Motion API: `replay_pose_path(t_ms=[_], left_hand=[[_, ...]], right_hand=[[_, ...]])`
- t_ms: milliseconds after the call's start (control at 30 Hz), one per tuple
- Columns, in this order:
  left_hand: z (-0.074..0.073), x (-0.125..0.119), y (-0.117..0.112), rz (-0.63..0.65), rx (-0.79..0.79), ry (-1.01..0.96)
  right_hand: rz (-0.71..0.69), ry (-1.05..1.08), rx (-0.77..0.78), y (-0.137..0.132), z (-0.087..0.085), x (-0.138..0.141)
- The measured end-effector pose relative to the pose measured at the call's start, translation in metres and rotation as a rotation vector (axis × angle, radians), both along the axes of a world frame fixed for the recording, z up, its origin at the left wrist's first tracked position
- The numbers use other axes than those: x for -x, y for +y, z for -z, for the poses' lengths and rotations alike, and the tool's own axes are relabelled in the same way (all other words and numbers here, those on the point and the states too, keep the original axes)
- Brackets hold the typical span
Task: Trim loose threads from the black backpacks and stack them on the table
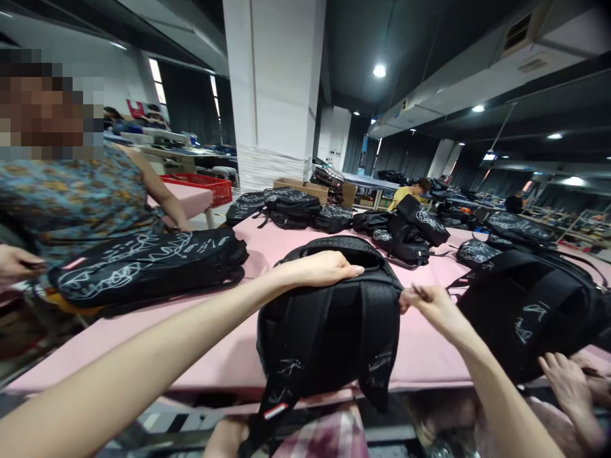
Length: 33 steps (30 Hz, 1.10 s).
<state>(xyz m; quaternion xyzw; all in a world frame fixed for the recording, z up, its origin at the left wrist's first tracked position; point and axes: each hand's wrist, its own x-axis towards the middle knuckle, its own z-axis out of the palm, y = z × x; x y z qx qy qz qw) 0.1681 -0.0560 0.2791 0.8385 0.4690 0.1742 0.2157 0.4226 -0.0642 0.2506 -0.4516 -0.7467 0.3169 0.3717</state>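
Observation:
A black backpack [334, 331] stands in front of me on the pink table, its straps facing me and hanging over the edge. Its top is partly unzipped, so a dark gap shows. My left hand [329, 267] is closed on the top edge of the backpack, thumb toward the right. At the bag's upper right edge, my right hand [429, 302] has its fingers pinched together. Something small and dark shows at those fingers, too blurred to name, and I cannot tell whether they grip the bag's edge as well.
On the left, a person's hand [19, 264] is beside a black backpack with white scribble print [157, 261]. Another person's hands [568, 381] work at a backpack [529, 312] on the right. More backpacks [405, 229] lie along the far side of the pink table [424, 356].

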Motion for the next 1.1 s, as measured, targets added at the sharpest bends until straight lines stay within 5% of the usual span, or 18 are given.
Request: replay_pose_path(t_ms=[167,300,400,467,600,800,1100], left_hand=[[-0.003,-0.012,0.005,-0.051,-0.266,0.003],[0.009,0.015,-0.023,-0.211,-0.534,-0.294],[0.031,0.042,-0.059,-0.501,-0.414,-0.511],[0.049,0.051,-0.076,-0.578,-0.246,-0.569],[0.073,0.04,-0.083,-0.468,0.005,-0.649],[0.078,0.013,-0.069,-0.4,0.251,-0.941],[0.084,0.019,-0.084,-0.392,-0.16,-0.435]], right_hand=[[-0.038,0.179,0.138,-0.012,0.033,0.024],[-0.108,0.35,0.202,0.007,0.044,0.034],[-0.121,0.348,0.234,0.022,0.048,0.028],[-0.132,0.328,0.23,0.029,0.05,0.026],[-0.115,0.292,0.193,0.035,0.055,0.026],[-0.08,0.263,0.186,0.02,0.058,0.022],[-0.049,0.221,0.076,0.005,0.064,0.023]])
